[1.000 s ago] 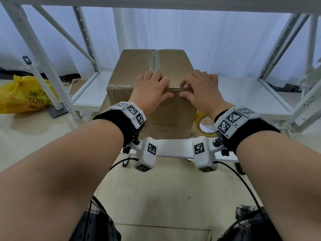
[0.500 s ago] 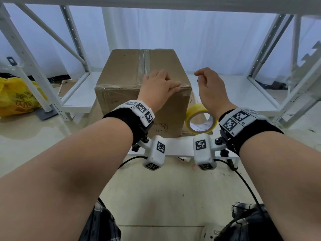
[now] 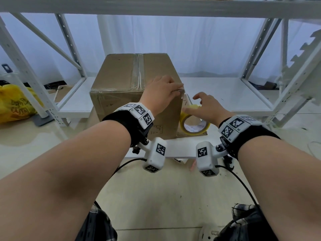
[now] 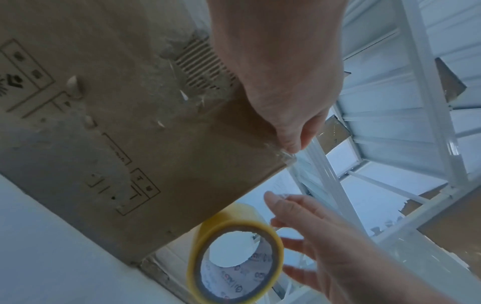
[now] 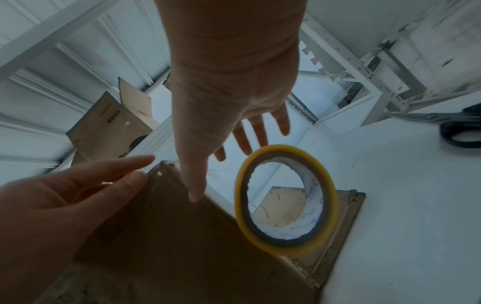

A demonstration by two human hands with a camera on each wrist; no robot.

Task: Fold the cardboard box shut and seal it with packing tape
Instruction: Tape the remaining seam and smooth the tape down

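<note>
The brown cardboard box (image 3: 121,80) stands closed on the white shelf, with clear tape along its top seam and front top edge. My left hand (image 3: 173,87) rests on the box's front right top corner, fingers on the taped edge and thumb (image 4: 291,142) against the front face. A yellow roll of packing tape (image 3: 194,124) stands on edge just right of the box. My right hand (image 3: 196,103) hovers over the roll with fingers spread and holds nothing. The right wrist view shows the roll (image 5: 286,199) under those spread fingers (image 5: 257,133).
A flat scrap of cardboard (image 3: 192,134) lies under the roll. Black-handled scissors (image 5: 458,131) lie on the shelf board (image 3: 234,94) to the right. White rack posts (image 3: 257,54) flank the shelf. A yellow bag (image 3: 15,103) sits on the floor at the left.
My right hand left the box's front edge and dropped right toward the tape roll. My left hand slid right along the taped edge to the corner.
</note>
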